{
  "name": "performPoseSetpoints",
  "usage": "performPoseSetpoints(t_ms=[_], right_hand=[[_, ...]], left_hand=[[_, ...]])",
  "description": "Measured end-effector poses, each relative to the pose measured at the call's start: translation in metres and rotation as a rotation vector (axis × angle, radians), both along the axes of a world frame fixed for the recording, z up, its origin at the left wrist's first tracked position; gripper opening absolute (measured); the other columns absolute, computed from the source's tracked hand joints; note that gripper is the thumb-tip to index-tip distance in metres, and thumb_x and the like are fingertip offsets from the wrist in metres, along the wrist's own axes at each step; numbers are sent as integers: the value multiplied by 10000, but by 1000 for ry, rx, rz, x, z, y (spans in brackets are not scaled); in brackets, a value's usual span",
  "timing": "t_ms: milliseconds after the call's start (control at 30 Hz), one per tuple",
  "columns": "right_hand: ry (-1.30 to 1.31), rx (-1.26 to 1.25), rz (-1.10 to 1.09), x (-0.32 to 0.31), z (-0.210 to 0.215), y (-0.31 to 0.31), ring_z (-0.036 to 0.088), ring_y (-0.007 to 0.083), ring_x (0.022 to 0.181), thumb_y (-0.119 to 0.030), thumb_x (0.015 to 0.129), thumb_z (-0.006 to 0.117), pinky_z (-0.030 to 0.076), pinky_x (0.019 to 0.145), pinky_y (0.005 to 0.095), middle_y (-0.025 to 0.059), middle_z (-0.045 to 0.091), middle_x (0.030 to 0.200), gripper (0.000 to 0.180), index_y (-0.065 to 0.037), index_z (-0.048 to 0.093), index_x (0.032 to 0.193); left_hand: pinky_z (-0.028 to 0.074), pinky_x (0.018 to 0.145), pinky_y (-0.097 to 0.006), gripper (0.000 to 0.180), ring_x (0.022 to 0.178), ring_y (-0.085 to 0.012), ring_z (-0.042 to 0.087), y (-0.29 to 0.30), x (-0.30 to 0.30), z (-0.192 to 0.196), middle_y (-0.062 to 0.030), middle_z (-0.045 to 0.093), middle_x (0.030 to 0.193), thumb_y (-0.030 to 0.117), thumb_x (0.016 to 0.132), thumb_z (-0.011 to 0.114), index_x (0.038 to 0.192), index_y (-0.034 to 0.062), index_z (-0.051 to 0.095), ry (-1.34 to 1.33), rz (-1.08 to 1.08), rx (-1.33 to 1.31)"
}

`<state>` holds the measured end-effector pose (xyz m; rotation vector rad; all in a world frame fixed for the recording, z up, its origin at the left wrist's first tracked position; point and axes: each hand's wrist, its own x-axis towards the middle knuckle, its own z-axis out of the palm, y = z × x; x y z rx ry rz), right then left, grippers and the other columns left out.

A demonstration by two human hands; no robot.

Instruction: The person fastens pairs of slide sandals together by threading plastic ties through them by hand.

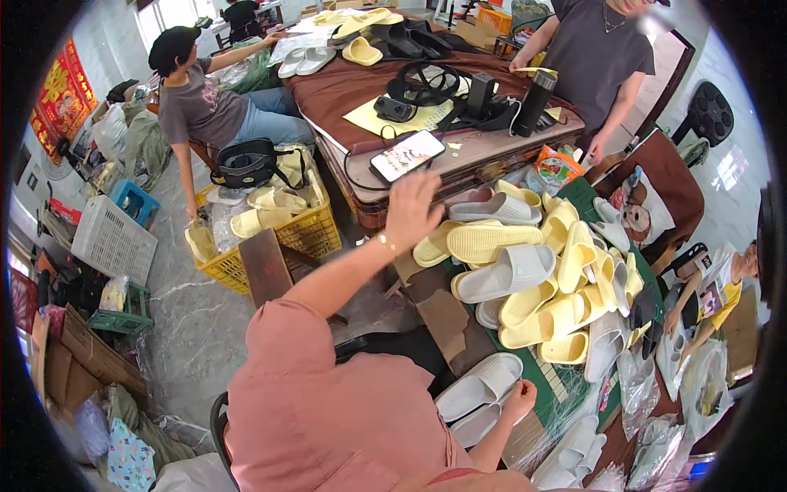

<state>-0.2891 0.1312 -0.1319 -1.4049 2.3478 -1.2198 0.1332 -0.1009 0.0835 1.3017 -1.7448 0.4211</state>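
My left arm, in a pink sleeve, reaches out to the table ahead. My left hand [412,210], fingers apart and holding nothing, is at the lower edge of a phone [407,156] with a lit screen. Low on the right, my right hand [519,402] has curled fingers closed at the edge of a pair of grey slippers [482,385], lying beside my body. Just beyond it rises a heap of yellow slippers [494,243] and grey slippers [510,275] on a green surface. Part of my right fingers is hidden.
A brown-covered table [328,90] holds a black bottle [534,103], cables and more slippers. Left of it, a seated person [205,107] touches a slipper by a yellow crate [316,238]. Another person [602,66] stands across the table; a child [721,287] is at right.
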Motion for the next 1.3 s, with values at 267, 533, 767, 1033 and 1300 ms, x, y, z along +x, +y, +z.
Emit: performPoseSetpoints(t_ms=[267, 533, 767, 1033, 1300], right_hand=[[-62, -33, -17, 9, 12, -1, 572, 283, 718, -43, 745, 623, 462, 688, 375, 127, 602, 773, 59, 2, 621, 783], [-59, -71, -9, 12, 14, -2, 574, 258, 677, -34, 735, 624, 471, 649, 355, 129, 602, 753, 59, 5, 623, 780], [-46, -84, 38, 9, 10, -1, 571, 285, 709, -17, 737, 620, 469, 697, 367, 136, 604, 756, 56, 9, 616, 786], [-60, -44, -14, 11, 13, 0, 572, 285, 724, -31, 740, 626, 467, 698, 373, 133, 610, 776, 59, 5, 619, 786], [-46, -49, -30, 9, 12, -6, 588, 286, 708, -44, 737, 640, 479, 676, 369, 130, 612, 755, 48, -12, 641, 774]], left_hand=[[433, 819, -426, 647, 869, -305, 550, 56, -51, -63, -127, 566, 949, 189, 770, 667, 1343, 66, 395, 134, -338, 276], [432, 630, -294, 921, 573, -157, 507, 64, -61, 57, -32, 550, 727, 31, 724, 732, 1461, 72, 181, 459, -513, 18], [412, 538, -246, 591, 567, -141, 492, 89, -48, 113, -29, 549, 717, -30, 717, 746, 1199, 12, 408, 440, -617, -507], [413, 667, -294, 1145, 664, -163, 475, 94, -38, 112, -54, 546, 784, -119, 726, 689, 1464, 116, -154, 466, -694, -422], [442, 635, -236, 1089, 692, -125, 529, 105, -67, 90, -54, 559, 856, -103, 740, 683, 1483, 145, -74, 713, -1089, -67]])
